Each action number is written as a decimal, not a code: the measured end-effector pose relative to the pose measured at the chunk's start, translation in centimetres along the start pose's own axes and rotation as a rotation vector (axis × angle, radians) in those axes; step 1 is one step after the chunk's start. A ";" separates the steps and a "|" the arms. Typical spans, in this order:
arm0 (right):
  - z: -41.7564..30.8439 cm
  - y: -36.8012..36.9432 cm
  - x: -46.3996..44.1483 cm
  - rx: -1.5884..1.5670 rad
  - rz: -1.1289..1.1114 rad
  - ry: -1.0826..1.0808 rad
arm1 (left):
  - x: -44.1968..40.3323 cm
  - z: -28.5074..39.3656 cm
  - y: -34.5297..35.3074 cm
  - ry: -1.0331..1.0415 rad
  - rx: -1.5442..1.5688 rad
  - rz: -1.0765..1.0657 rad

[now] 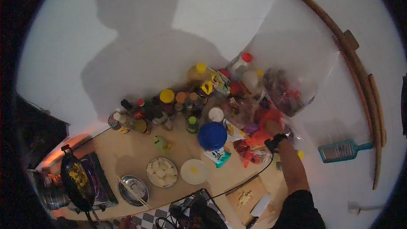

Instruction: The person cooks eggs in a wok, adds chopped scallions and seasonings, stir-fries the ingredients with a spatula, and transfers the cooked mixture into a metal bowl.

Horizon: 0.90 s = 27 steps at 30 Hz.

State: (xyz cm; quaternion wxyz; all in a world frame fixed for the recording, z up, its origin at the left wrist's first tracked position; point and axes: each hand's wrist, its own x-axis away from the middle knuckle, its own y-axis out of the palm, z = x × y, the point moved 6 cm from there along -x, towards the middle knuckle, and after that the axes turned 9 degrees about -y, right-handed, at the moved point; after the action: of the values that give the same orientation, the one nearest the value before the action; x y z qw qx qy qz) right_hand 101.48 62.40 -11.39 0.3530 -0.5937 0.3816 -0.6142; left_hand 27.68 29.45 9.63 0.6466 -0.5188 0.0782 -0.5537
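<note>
Head view: R hand (272, 128) is sunk among red plastic bags (248, 152) on the R side of the counter (123, 157); fingers are mostly hidden, so whether anything's gripped can't be told. L hand (126, 223) is prob. just caught at the bottom edge, state unclear. Bottles & jars (167, 96) are lined up by the wall (203, 8), prob. to save front space. Chopsticks (135, 191) are laid across the metal bowl (143, 186), apparently for quick pick-up; knife (261, 205) is set beside chopped pcs (244, 197) on the board (257, 185). Bags lie right at R hand, well apart from L.

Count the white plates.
2: one plate holding pale pieces, beside the metal bowl; the other plate, with a yellow patch, right of the first. Others may be hidden.
</note>
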 end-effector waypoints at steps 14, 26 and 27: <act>-2.7 0.4 4.7 0.005 0.567 -0.157 | -1.8 3.3 2.3 0.086 -0.012 -0.096; 0.1 -0.9 7.2 0.047 0.654 0.127 | -1.1 3.2 3.2 0.069 0.030 -0.144; -0.5 -0.8 6.8 0.099 0.655 0.117 | -1.1 3.2 3.2 0.070 0.034 -0.148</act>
State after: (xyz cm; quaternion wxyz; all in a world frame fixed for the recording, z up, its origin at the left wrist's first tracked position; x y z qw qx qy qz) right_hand 100.71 56.80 -7.53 0.5376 -0.3853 0.5416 -0.5188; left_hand 31.49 31.71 8.15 0.6094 -0.4924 0.0531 -0.6191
